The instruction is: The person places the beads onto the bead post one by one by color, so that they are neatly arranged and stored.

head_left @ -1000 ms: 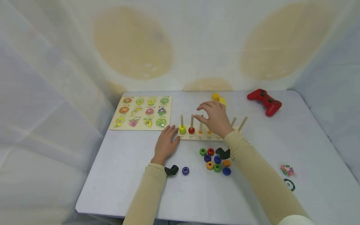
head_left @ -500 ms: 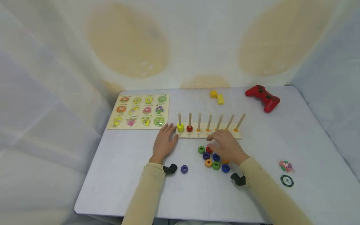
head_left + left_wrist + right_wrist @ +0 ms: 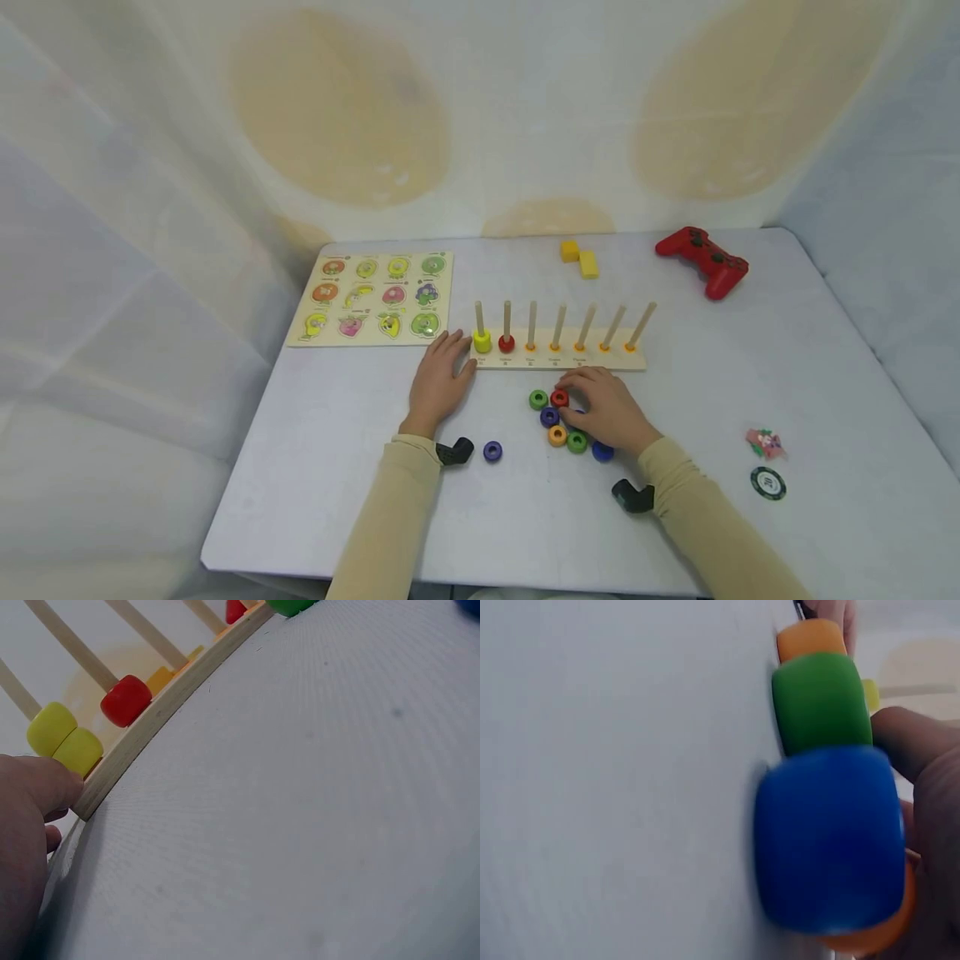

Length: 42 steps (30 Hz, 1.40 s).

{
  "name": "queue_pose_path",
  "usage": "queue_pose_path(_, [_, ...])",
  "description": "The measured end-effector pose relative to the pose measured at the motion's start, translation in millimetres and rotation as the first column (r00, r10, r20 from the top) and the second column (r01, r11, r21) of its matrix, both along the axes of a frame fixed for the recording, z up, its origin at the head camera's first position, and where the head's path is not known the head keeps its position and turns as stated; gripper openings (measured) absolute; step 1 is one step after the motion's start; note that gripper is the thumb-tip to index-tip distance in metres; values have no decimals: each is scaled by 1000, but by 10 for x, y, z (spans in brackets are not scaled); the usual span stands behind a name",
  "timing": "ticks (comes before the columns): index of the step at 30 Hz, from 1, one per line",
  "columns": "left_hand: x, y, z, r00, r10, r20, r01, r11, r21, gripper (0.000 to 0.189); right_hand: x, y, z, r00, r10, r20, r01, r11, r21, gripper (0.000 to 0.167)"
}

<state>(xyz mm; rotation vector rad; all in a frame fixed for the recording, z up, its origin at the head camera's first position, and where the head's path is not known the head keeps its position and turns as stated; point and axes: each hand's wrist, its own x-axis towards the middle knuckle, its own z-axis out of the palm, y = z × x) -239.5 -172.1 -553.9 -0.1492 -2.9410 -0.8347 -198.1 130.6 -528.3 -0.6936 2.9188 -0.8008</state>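
A wooden pegboard (image 3: 562,360) with several upright pegs lies mid-table. Two stacked yellow rings (image 3: 66,739) sit on its leftmost peg and one red ring (image 3: 126,700) on the second. My left hand (image 3: 437,383) rests at the board's left end, fingers extended, the thumb touching it. In front of the board, my right hand (image 3: 609,408) pinches a loose red ring (image 3: 559,398) between thumb and forefinger, the ring still in the cluster. Around that hand lie green (image 3: 538,399), purple (image 3: 550,417), orange (image 3: 557,435) and blue (image 3: 829,840) rings, some partly hidden under it.
One purple ring (image 3: 492,452) lies apart near the left wrist. A fruit puzzle board (image 3: 371,300) is at the back left. Yellow blocks (image 3: 588,265) and a red game controller (image 3: 703,262) lie at the back. A pink trinket (image 3: 766,443) and poker chip (image 3: 768,483) are at right.
My right hand has come down from above the pegboard toward me, and its thumb and forefinger have closed around the loose red ring. My left hand stays at the board's end.
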Motion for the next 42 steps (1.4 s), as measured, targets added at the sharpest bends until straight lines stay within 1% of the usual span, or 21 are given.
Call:
queue_pose_path(7, [8, 7, 1, 1000, 8, 10, -8, 1000, -7, 49, 8, -41, -21, 999, -42, -26, 41, 999, -16, 34])
queue_pose_path(10, [8, 7, 5, 1000, 5, 9, -5, 1000, -13, 50, -5, -45, -28, 996, -71, -46, 69, 996, -58, 31])
queue_pose_path(12, [7, 6, 9, 1000, 5, 10, -5, 1000, -14, 50, -20, -54, 1, 991, -103, -86, 94, 990, -110, 30])
queue_pose_path(13, [7, 5, 9, 1000, 5, 10, -5, 1000, -14, 50, -30, -61, 28, 986, -119, -120, 102, 985, -138, 30])
queue_pose_path(15, [6, 2, 7, 1000, 6, 10, -6, 1000, -17, 50, -60, -89, 118, 967, -145, -209, 105, 976, -191, 31])
queue_pose_path(17, [3, 0, 6, 1000, 9, 6, -8, 1000, -19, 50, -107, -134, 250, 939, -162, -302, 92, 968, -235, 33])
queue_pose_path(19, [-1, 1, 5, 1000, 7, 0, -7, 1000, -21, 50, -178, -198, 401, 908, -176, -381, 81, 964, -252, 34])
queue_pose_path(21, [-4, 2, 1, 1000, 7, 0, -7, 1000, -22, 50, -267, -277, 558, 884, -191, -428, 80, 961, -264, 34])
queue_pose_path(23, [-5, 4, -2, 1000, 6, 1, -6, 1000, -23, 50, -366, -367, 708, 873, -202, -445, 86, 960, -267, 34])
queue_pose_path(25, [-4, 7, -4, 1000, 6, 5, -6, 1000, -19, 50, -466, -458, 831, 874, -206, -441, 97, 962, -256, 34])
queue_pose_path(28, [-2, 8, -9, 1000, 8, 9, -8, 1000, -16, 49, -590, -591, 967, 893, -196, -406, 108, 968, -228, 35])
queue_pose_path(32, [-6, 2, -8, 1000, 9, 9, -9, 1000, -27, 49, -702, -727, 1050, 917, -171, -360, 119, 980, -162, 34])
queue_pose_path(35, [-5, 10, -4, 1000, 9, 9, -9, 999, -37, 49, -731, -777, 1067, 929, -159, -334, 128, 985, -113, 36])
queue_pose_path(38, [4, 20, 19, 1000, 9, 4, -9, 1000, -28, 49, -732, -800, 1076, 936, -163, -312, 145, 986, -78, 38])
queue_pose_path(42, [23, 27, 60, 1000, 16, 8, -16, 1000, -17, 48, -722, -812, 1086, 946, -166, -279, 158, 986, -52, 42])
